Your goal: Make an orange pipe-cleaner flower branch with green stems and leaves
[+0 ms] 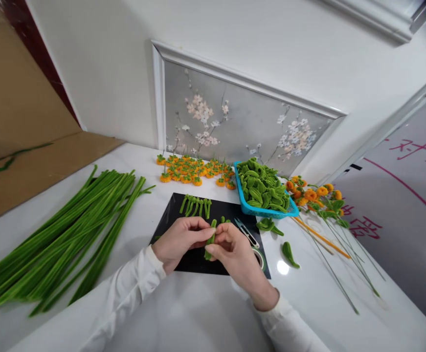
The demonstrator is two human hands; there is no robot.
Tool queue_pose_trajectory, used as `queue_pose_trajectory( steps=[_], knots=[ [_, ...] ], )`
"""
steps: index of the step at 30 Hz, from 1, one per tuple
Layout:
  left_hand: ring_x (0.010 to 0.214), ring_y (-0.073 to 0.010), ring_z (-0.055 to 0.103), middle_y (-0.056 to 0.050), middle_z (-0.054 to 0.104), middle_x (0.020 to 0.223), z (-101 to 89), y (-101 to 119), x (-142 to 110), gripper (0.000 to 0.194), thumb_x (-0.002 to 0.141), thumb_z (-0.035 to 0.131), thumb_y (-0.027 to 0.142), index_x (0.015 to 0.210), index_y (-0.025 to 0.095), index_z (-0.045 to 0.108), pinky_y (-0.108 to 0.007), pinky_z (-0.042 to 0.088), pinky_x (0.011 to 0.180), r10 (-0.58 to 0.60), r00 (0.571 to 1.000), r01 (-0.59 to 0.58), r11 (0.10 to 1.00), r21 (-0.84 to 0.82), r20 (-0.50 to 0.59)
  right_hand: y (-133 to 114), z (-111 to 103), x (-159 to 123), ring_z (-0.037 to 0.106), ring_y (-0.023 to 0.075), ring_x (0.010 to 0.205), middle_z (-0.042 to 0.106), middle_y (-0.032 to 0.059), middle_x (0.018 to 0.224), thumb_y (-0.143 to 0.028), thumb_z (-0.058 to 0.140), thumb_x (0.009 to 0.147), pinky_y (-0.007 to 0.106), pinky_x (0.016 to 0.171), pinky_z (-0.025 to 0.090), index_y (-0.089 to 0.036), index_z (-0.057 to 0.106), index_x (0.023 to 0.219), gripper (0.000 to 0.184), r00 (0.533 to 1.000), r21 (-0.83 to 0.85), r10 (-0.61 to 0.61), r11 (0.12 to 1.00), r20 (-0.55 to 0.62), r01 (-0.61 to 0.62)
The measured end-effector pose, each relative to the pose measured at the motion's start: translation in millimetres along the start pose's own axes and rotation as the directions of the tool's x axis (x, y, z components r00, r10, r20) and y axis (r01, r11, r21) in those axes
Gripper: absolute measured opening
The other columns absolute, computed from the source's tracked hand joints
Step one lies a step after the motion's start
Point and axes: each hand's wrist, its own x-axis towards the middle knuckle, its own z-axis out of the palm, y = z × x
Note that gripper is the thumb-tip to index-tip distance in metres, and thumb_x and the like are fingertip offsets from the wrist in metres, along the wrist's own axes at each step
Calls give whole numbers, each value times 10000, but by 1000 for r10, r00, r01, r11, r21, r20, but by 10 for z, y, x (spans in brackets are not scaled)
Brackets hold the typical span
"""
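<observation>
1. Fingers (200, 235) of the left hand (176, 242) pinch the upper end of a short green strip (210, 242); thumb and fingers of the right hand (240, 256) grip its lower part.
2. The green strip tilts slightly, its top leaning towards 1 o'clock, above a black mat (194, 264) on the white table (190, 313); directions below are taken from this strip.
3. At 11 o'clock, a row of small green pieces (196, 206) lies on the mat.
4. Beyond that row, between 11 and 12 o'clock, many orange flower heads (186, 179) with green tops stand on the table.
5. At 2 o'clock, a blue basket (267, 212) is heaped with fuzzy green leaves (257, 183).
6. At 3 o'clock, snips (250, 237) lie on the mat, with a tape roll (261, 260) just below them, partly hidden by the right hand; farther out, a loose leaf (288, 253) rests on the table.
7. Between 2 and 3 o'clock, an orange bunch (311, 194) lies beside the basket.
8. At 9 o'clock, long green stems (69, 234) spread in a thick pile.
</observation>
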Motion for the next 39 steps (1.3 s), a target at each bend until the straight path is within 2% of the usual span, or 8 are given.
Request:
queue_pose_trajectory(
  steps=[5, 10, 16, 20, 24, 27, 34, 39],
  knots=[
    [629, -109, 585, 5, 623, 629, -38, 9, 15, 272, 613, 790, 314, 641, 143, 579, -241, 470, 640, -52, 998, 53, 998, -46, 23, -37, -72, -16, 550, 132, 613, 569, 8, 735, -257, 513, 844, 260, 583, 458, -194, 578, 867, 94, 993, -268, -114, 958, -21, 105],
    [548, -69, 548, 14, 620, 640, -14, -14, 33, 225, 637, 771, 294, 716, 133, 635, -203, 466, 575, -27, 999, 24, 999, -48, -45, -118, -72, -57, 534, 160, 677, 572, 34, 775, -166, 500, 840, 275, 620, 432, -193, 619, 866, 125, 943, -594, -333, 761, -11, 261],
    [470, -92, 512, 8, 625, 598, -11, -51, 56, 154, 715, 667, 275, 769, 138, 711, -223, 449, 493, 185, 973, -127, 927, 352, -138, -90, -75, -76, 555, 183, 784, 593, 67, 860, -142, 455, 889, 295, 707, 442, -187, 640, 921, 193, 887, -785, -457, 525, 67, 330],
    [557, -140, 582, -13, 678, 643, -39, -57, 54, 166, 751, 593, 224, 795, 155, 736, -243, 468, 557, 347, 938, -268, 746, 610, -13, -88, -124, -52, 543, 191, 814, 593, 72, 888, -126, 422, 908, 319, 721, 431, -201, 639, 917, 230, 826, -872, -556, 352, 96, 339],
    [639, -149, 606, -15, 689, 688, -24, -39, 39, 188, 765, 557, 181, 780, 166, 744, -233, 453, 605, 358, 918, -372, 629, 682, 170, -98, -171, -1, 552, 176, 827, 593, 62, 904, -169, 442, 920, 301, 724, 439, -212, 645, 895, 208, 802, -858, -596, 385, 50, 339],
    [602, -136, 585, -4, 647, 635, 0, -22, 29, 183, 764, 557, 181, 721, 162, 734, -225, 444, 582, 335, 912, -404, 629, 664, 237, -91, -202, 27, 556, 167, 817, 593, 59, 894, -197, 441, 925, 290, 728, 450, -209, 648, 887, 211, 804, -833, -595, 439, 12, 337],
    [590, -122, 569, -5, 633, 641, 7, 5, 12, 155, 762, 587, 208, 730, 157, 730, -213, 456, 554, 361, 908, -417, 731, 541, 212, -51, -268, 56, 552, 167, 804, 585, 60, 915, -220, 438, 927, 288, 714, 454, -199, 644, 919, 207, 814, -791, -576, 534, -81, 298],
    [545, -109, 549, 5, 623, 618, -11, -17, 32, 122, 746, 631, 229, 765, 153, 724, -214, 458, 527, 428, 893, -440, 769, 464, 138, -83, -259, 49, 545, 172, 786, 596, 46, 848, -167, 445, 914, 290, 715, 451, -199, 644, 912, 202, 839, -788, -544, 524, -17, 324]
  ],
)
